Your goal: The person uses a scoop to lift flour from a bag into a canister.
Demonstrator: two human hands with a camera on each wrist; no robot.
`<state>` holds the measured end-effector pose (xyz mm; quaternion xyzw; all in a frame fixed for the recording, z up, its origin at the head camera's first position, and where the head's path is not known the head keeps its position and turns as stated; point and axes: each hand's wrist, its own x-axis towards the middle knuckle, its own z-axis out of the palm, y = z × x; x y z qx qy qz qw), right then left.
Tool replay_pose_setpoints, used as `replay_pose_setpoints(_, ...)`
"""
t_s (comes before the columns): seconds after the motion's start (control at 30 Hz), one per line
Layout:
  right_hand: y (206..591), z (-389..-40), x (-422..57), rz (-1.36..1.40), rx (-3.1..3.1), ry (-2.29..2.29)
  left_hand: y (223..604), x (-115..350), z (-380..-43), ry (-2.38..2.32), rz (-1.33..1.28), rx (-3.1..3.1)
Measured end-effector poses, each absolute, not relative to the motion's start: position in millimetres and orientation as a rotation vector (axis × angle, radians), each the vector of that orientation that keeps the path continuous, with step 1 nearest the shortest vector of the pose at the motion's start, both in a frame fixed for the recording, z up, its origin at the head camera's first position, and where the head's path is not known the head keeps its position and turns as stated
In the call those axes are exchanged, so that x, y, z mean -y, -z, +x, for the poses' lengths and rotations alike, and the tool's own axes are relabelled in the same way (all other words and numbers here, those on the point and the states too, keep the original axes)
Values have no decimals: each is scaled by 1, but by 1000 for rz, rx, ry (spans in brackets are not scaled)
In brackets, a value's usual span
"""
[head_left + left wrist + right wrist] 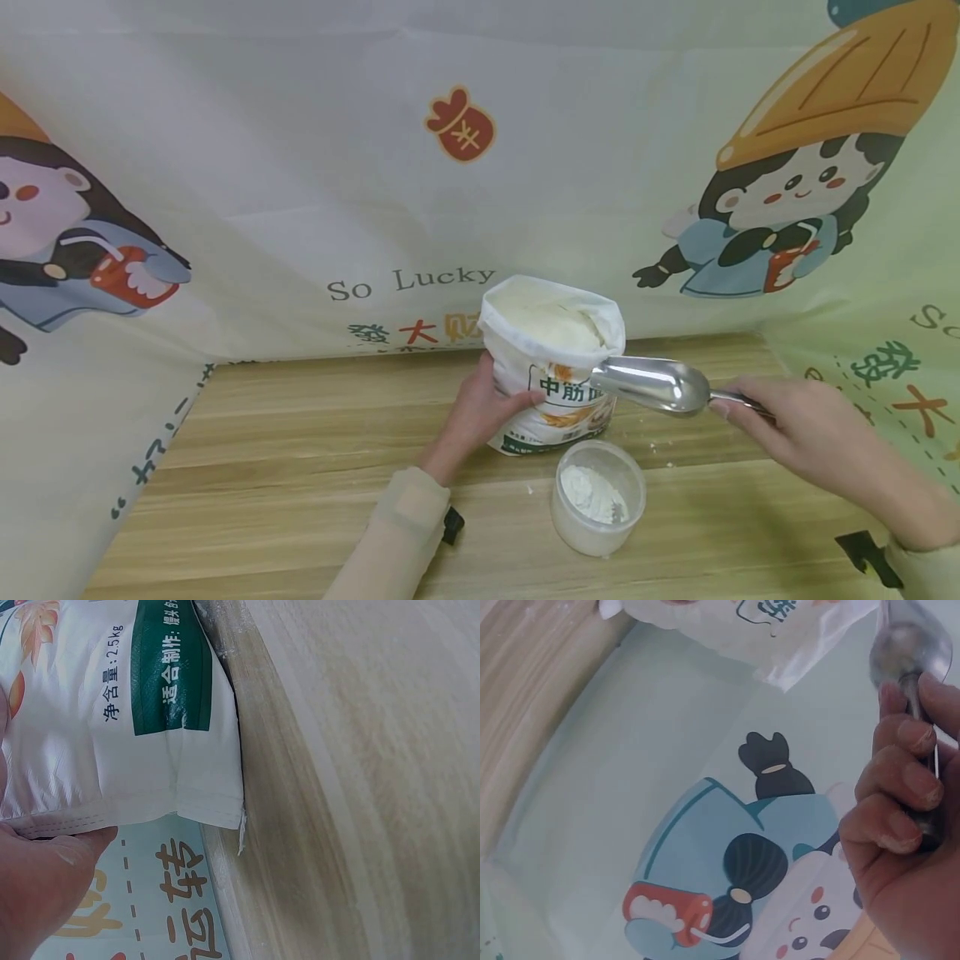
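Observation:
A white flour bag point(517, 367) stands upright with its top open, pale flour point(555, 321) showing inside. My left hand point(483, 406) grips the bag's left side, thumb across the printed front; the left wrist view shows the hand at the bag's edge. In my right hand point(787, 417) is the handle of a metal scoop point(652, 383), whose tip overlaps the bag's right rim in the head view. Fingers point(904, 780) curl round that handle in the right wrist view. In front of the bag sits a clear round tub point(597, 533) with white flour point(592, 493) in it.
Flour specks point(660, 450) dot the wooden table point(285, 467) right of the tub. A printed cloth point(300, 167) with cartoon figures rises close behind the bag and along both sides.

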<state>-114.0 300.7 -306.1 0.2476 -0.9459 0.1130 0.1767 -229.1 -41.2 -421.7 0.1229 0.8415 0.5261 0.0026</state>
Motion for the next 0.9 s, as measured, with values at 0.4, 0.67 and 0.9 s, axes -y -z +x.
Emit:
replay_pose_setpoints(0.4,286,-123,-282,554,2659,-216,423,41,-230,-1631,386,-2651)
replay_pose_setpoints(0.67,271,-131,-264,506,2693,-142,423,41,-230,-1639,390,-2648)
replay_pose_setpoints(0.9,261,-141,-248,465,2782,-86,423,41,-230,-1641,392,-2647)
